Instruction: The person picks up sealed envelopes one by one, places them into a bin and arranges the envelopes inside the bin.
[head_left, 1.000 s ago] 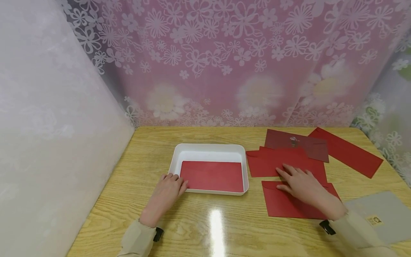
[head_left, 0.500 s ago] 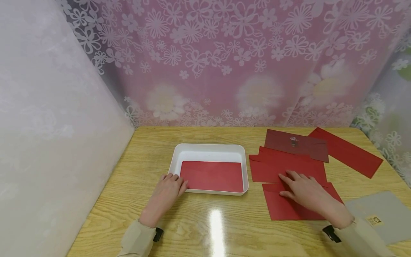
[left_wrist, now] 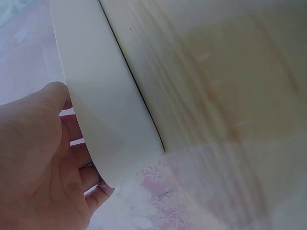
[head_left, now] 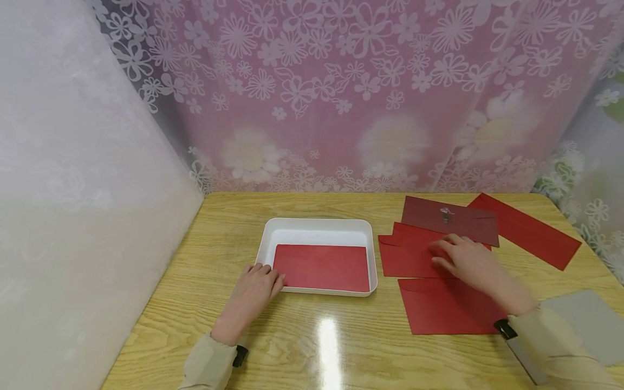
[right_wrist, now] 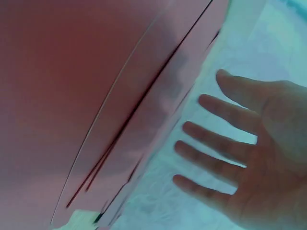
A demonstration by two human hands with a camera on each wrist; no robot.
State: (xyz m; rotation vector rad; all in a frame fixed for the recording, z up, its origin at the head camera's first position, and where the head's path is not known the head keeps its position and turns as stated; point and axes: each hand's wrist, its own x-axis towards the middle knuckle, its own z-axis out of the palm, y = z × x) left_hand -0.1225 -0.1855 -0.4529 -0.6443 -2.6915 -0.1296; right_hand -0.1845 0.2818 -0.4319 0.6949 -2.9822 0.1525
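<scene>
My left hand (head_left: 252, 300) holds the near left corner of a white tray (head_left: 317, 236). In the left wrist view the thumb lies outside the tray wall (left_wrist: 108, 96) and the fingers reach behind its rim. Inside the tray a red envelope (head_left: 322, 268) lies flat. To the right, my right hand (head_left: 473, 265) hovers over overlapping red envelopes, one in front (head_left: 404, 259) and one partly behind it (head_left: 414, 232). Spread fingers (right_wrist: 216, 136) with nothing between them show in the right wrist view. Nearer the body lies another red envelope (head_left: 448, 309), partly covered by the right forearm.
A dark red envelope (head_left: 424, 211) with a small flower print lies behind the others. Past it, a long red envelope (head_left: 531, 233) is angled near the table's right edge. A grey envelope (head_left: 585, 319) sits at front right, partly under the right sleeve.
My right hand first shifts the middle and near red envelopes slightly toward the body, then lifts off and moves away from the body. The left hand and tray stay still.
</scene>
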